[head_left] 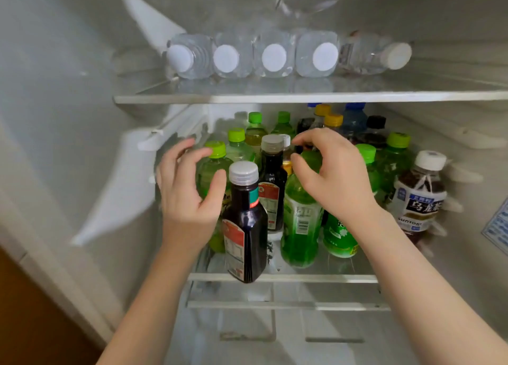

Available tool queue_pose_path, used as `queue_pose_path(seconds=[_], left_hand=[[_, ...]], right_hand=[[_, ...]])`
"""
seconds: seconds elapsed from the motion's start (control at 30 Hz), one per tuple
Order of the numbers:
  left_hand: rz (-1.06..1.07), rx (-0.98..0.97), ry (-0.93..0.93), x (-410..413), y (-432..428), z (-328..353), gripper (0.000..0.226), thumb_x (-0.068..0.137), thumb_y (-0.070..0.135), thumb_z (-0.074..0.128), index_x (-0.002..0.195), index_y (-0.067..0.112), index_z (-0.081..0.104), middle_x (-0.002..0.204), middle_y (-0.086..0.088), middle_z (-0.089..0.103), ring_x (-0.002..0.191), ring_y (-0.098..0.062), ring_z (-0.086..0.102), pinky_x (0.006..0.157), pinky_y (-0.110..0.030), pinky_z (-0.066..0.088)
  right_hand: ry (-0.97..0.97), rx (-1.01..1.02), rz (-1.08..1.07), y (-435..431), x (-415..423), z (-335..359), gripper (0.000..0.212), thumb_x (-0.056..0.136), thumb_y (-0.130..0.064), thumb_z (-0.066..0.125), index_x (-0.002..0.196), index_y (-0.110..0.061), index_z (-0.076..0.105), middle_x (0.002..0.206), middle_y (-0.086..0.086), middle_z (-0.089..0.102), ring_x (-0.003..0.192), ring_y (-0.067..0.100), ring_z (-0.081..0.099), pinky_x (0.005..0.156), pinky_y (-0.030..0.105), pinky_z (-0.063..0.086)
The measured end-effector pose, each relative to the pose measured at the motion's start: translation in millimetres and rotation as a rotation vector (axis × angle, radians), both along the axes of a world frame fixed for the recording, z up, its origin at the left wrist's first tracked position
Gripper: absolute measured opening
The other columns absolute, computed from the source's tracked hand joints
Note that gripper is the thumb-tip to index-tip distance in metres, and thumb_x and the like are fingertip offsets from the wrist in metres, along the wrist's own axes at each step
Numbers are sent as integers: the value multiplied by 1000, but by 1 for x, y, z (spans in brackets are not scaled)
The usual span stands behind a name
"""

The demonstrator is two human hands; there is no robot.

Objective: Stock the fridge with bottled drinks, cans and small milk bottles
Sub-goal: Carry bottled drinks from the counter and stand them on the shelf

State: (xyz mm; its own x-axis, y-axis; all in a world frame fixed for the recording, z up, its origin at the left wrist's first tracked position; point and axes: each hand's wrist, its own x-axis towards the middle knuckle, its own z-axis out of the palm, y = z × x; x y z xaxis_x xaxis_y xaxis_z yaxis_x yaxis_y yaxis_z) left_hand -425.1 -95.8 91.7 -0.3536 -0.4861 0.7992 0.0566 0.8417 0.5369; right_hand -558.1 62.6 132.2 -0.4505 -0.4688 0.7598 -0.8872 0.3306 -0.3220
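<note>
The dark bottle [244,227] stood overhanging the shelf [330,278] lip. Just left of it, the left hand [187,194] cupped a green bottle [208,172], grip unclear. To its right, the right hand [335,177] hovered slack, holding nothing. Likely best: push the dark bottle fully inward.

Between left hand [187,191] and right hand [332,172] stood a front bottle [244,227], another bottle [272,183] behind it; water bottles [275,57] lay on the upper shelf [302,98] above.
</note>
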Motion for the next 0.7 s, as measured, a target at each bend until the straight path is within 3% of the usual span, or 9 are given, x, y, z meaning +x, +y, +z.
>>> queue_pose_path(seconds=[0.07,0.17,0.3,0.37,0.43,0.47,0.57,0.63,0.7], left_hand=[[-51,53,-13,-4,-7,9,36,85,24,54,117,7,59,128,-5,45,125,-16,43,108,-41,35],[-97,152,-65,-15,-14,27,34,86,32,51,117,20,57,119,4,50,113,-2,45,98,-8,31],[-156,290,-133,-35,-20,57,21,87,40,53,105,32,62,100,22,60,91,16,53,75,-1,36],[-216,309,-282,-48,-24,72,11,88,43,51,94,41,59,102,23,62,94,14,54,82,-10,41],[-269,296,-442,-62,-28,86,9,86,46,47,86,41,55,112,7,64,106,-10,57,95,-28,42],[-277,269,-517,-70,-29,93,10,87,47,47,86,39,52,108,3,63,102,-16,55,93,-30,41],[-250,113,-852,-96,-33,110,8,96,41,40,92,34,41,96,6,42,88,-13,38,66,-24,29],[-318,-7,-1031,-117,-32,114,8,100,26,36,93,26,40,94,0,38,85,-13,35,59,-22,22],[-375,-79,-1149,-137,-30,114,22,100,13,35,83,27,38,82,0,34,69,-12,32,55,-19,20]], right_hand=[[-8,47,10,-4,-2,5,23,85,-21,61,107,-16,65,102,-3,66,96,15,60,79,24,44],[-19,157,25,-6,-6,12,25,85,-25,61,109,-19,64,104,-4,66,99,15,60,82,31,49],[-44,273,96,-5,-11,12,21,85,-25,62,105,-19,65,98,-7,67,95,14,61,83,37,51],[-40,271,90,-3,-14,8,17,84,-25,63,100,-19,66,95,-9,67,92,13,61,81,34,50],[-29,233,73,-2,-14,1,14,84,-24,64,96,-20,66,95,-9,66,91,12,61,79,29,48],[-23,203,58,-2,-13,-3,14,84,-24,64,97,-20,64,95,-9,64,89,11,60,76,27,47],[-18,111,2,-2,-7,-17,21,87,-26,60,106,-16,55,96,-4,57,77,11,55,65,27,45],[-35,63,-10,-1,-3,-25,23,89,-26,58,108,-14,51,96,-2,55,71,9,50,57,24,41],[-59,25,2,-1,-4,-28,23,89,-25,58,108,-14,51,93,-3,55,65,3,43,53,16,33]])
